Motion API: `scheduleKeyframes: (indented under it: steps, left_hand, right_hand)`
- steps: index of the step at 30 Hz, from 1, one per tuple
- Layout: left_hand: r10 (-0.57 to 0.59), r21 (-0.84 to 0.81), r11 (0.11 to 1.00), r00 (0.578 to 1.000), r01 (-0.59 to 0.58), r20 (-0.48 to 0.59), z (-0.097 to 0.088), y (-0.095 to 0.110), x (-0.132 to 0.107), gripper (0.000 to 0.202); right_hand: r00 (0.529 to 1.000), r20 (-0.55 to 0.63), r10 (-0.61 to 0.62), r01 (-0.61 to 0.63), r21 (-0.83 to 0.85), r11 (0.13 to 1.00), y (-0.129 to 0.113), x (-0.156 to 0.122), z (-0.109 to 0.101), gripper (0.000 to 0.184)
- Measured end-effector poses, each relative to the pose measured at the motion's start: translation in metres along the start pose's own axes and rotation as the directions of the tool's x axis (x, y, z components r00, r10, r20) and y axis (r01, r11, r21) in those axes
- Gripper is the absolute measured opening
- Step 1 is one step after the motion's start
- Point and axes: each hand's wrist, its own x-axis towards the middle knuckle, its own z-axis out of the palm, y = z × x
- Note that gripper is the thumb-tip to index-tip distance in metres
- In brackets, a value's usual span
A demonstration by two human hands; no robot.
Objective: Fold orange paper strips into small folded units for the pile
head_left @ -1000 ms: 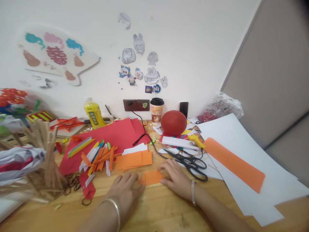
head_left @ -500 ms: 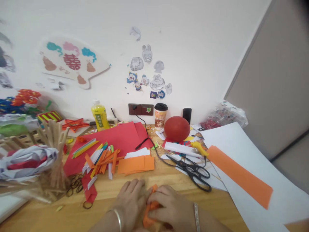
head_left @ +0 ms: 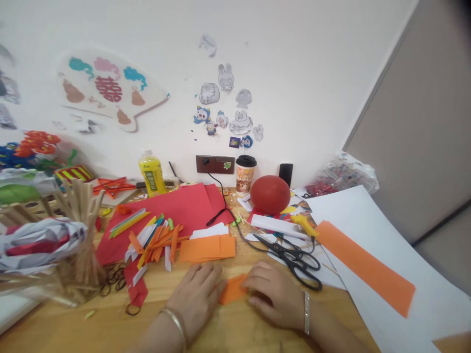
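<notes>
A small folded piece of orange paper (head_left: 234,289) lies on the wooden tabletop between my hands. My left hand (head_left: 198,297) rests flat at its left edge, with the fingers stretched out and the thumb touching the paper. On the other side my right hand (head_left: 275,293) has its curled fingertips over the paper's right edge, the thumb lower down. Just beyond my hands is a stack of orange paper rectangles (head_left: 208,249). A pair of black scissors (head_left: 290,257) lies open-bladed beyond my right hand.
Folded orange strips (head_left: 165,243) and red sheets (head_left: 176,211) lie at centre left. Wooden sticks (head_left: 83,211) stand at the left. A red balloon (head_left: 270,194), a lidded cup (head_left: 245,176) and a yellow drink bottle (head_left: 152,174) are at the back. White paper (head_left: 371,235) covers the right.
My hands have moved apart, the right one shifting right and slightly away from me. The orange paper, earlier upright and mostly covered by my fingers, now lies crosswise and shows more of its face.
</notes>
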Motion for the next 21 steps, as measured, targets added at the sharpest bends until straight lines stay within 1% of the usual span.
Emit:
scheduleKeyframes:
  steps: [3,5,7,10,12,14,15,17,19,21]
  left_hand:
    - [0.007,-0.007,1.0,1.0,-0.007,0.027,-0.001,0.0,-0.001,0.025]
    - [0.005,-0.008,1.0,1.0,-0.005,0.022,-0.002,0.0,-0.002,0.027]
    - [0.005,-0.012,1.0,1.0,-0.005,-0.012,-0.003,-0.002,-0.001,0.027]
    - [0.011,-0.042,0.999,0.994,-0.016,-0.111,-0.008,-0.007,0.003,0.028]
    - [0.037,-0.105,0.993,0.988,-0.053,-0.147,-0.014,-0.011,0.008,0.027]
    - [0.048,-0.205,0.976,0.987,-0.079,-0.156,-0.019,-0.013,0.012,0.023]
    - [0.03,-0.26,0.963,0.988,-0.069,-0.15,-0.021,-0.014,0.014,0.024]
    - [-0.037,-0.35,0.937,0.992,-0.007,-0.121,-0.023,-0.014,0.016,0.029]
    - [-0.06,-0.378,0.926,0.994,0.02,-0.095,-0.021,-0.015,0.017,0.032]
    - [-0.004,-0.364,0.93,0.991,-0.047,-0.137,-0.017,-0.016,0.017,0.036]
  right_hand:
    - [1.0,-0.01,0.011,-0.011,-0.039,0.999,0.005,0.0,-0.001,0.012]
    - [1.0,0.0,-0.001,0.001,-0.056,0.998,0.008,-0.001,-0.002,0.01]
    - [1.0,0.007,-0.017,0.018,-0.074,0.997,0.01,-0.001,-0.001,0.008]
    - [0.999,0.009,-0.038,0.039,-0.112,0.993,0.01,-0.001,0.001,0.008]
    - [0.999,0.004,-0.041,0.041,-0.136,0.99,0.01,0.0,0.004,0.007]
    - [0.999,0.001,-0.041,0.04,-0.16,0.986,0.011,0.001,0.007,0.006]
    - [0.999,-0.001,-0.042,0.041,-0.177,0.983,0.011,0.001,0.008,0.007]
    - [0.998,-0.005,-0.058,0.055,-0.219,0.974,0.013,0.002,0.012,0.01]
    - [0.996,-0.018,-0.091,0.084,-0.256,0.963,0.015,0.002,0.015,0.015]
    - [0.993,-0.04,-0.109,0.095,-0.264,0.96,0.015,0.003,0.016,0.019]
